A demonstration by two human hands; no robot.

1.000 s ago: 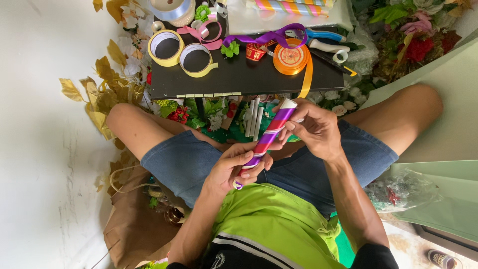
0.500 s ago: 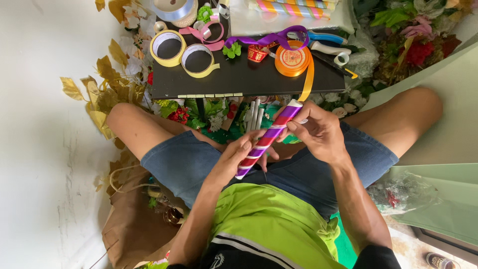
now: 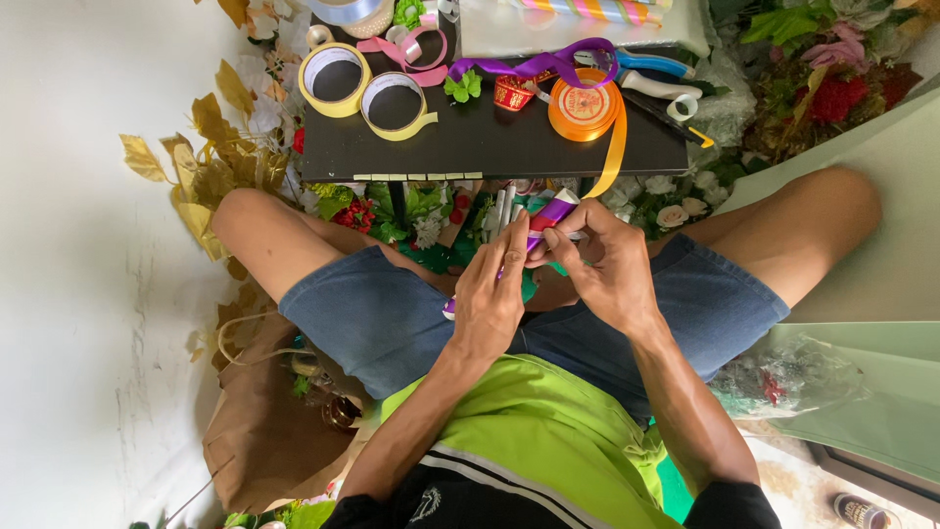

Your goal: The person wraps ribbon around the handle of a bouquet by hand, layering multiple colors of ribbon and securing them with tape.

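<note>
Both hands hold a thin stick wrapped in purple and pink ribbon over my lap. My left hand covers the stick's lower part, fingers laid along it. My right hand pinches the upper end, where a purple tip shows above the fingers. Just beyond the hands stands a low black table. An orange ribbon roll lies on it, its loose strand hanging over the edge toward the stick.
On the table are two yellow tape rolls, a purple ribbon, pink ribbon and blue-handled scissors. Gold leaves lie left, artificial flowers right, a brown paper bag beside my left leg.
The stick has been drawn down through the hands; less of it shows above my right hand. My left hand has slid up over it, fingers straightened.
</note>
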